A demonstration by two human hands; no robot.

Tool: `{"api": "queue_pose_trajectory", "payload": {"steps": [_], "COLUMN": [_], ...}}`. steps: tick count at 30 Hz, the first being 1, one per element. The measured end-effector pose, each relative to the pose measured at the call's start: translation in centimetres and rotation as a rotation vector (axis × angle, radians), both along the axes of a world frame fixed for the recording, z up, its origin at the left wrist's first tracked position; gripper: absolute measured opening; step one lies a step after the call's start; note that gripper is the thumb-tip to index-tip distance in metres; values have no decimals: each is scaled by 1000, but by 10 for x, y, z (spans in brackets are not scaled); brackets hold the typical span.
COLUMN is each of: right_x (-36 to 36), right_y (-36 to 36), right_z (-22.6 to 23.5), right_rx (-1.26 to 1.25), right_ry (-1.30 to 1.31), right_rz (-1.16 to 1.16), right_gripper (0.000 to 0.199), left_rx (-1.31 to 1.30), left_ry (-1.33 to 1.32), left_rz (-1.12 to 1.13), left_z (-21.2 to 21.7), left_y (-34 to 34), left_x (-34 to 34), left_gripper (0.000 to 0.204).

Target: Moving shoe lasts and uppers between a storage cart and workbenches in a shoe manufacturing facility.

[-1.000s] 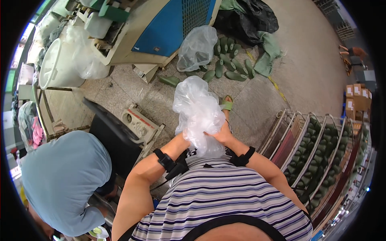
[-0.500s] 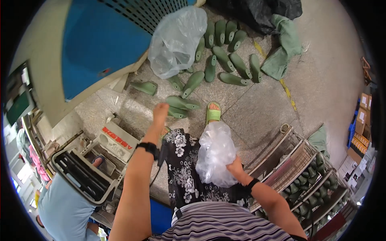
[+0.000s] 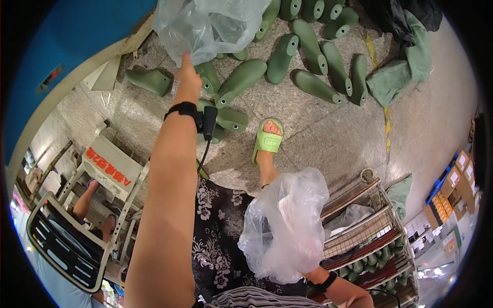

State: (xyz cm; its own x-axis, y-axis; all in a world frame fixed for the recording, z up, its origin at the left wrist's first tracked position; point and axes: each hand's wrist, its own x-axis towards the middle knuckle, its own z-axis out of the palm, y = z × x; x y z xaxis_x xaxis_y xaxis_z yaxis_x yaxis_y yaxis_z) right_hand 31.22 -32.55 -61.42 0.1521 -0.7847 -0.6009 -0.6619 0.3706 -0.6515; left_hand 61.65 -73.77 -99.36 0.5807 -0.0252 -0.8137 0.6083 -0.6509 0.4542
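Note:
A crumpled clear plastic bag (image 3: 287,226) is bunched over my lap. My right hand (image 3: 306,272) holds it from below, its fingers mostly hidden by the film. Stretched far forward, my left hand (image 3: 189,77) reaches the lower edge of a larger clear plastic bag (image 3: 210,31) on the floor; a finger extends onto the film. Green shoe lasts (image 3: 244,79) lie around that bag, several of them to its right. Beside my left hand is a single last (image 3: 149,81), and two more lie partly behind my wrist.
My foot in a green slipper (image 3: 268,138) stands on the floor. At right is a wire rack (image 3: 359,226) holding more lasts. A green cloth (image 3: 395,77) and black plastic (image 3: 405,18) lie far right. Left are a blue panel (image 3: 67,46), a chair (image 3: 67,241) and a seated person.
My left hand has moved forward from the nearer lasts to the larger bag. The view has shifted forward, and the bag in my right hand now covers its fingers.

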Motion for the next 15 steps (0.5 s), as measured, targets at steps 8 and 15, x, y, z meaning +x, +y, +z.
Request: {"api": "queue_pose_trajectory", "payload": {"steps": [8,15], "right_x": [19,21], "right_y": [-10,-13], "right_z": [-7,-2], "right_rx": [118,124], "right_ry": [-81,-155], "right_rz": [-115,-280], "right_gripper": [52,55], "left_rx": [-220,-567], "left_ry": [-652,-63], "left_rz": [-1295,-277], "left_z": [-73,164], "left_y": [-45,-9], "left_x": [149,76], "left_gripper": [46,41]}}
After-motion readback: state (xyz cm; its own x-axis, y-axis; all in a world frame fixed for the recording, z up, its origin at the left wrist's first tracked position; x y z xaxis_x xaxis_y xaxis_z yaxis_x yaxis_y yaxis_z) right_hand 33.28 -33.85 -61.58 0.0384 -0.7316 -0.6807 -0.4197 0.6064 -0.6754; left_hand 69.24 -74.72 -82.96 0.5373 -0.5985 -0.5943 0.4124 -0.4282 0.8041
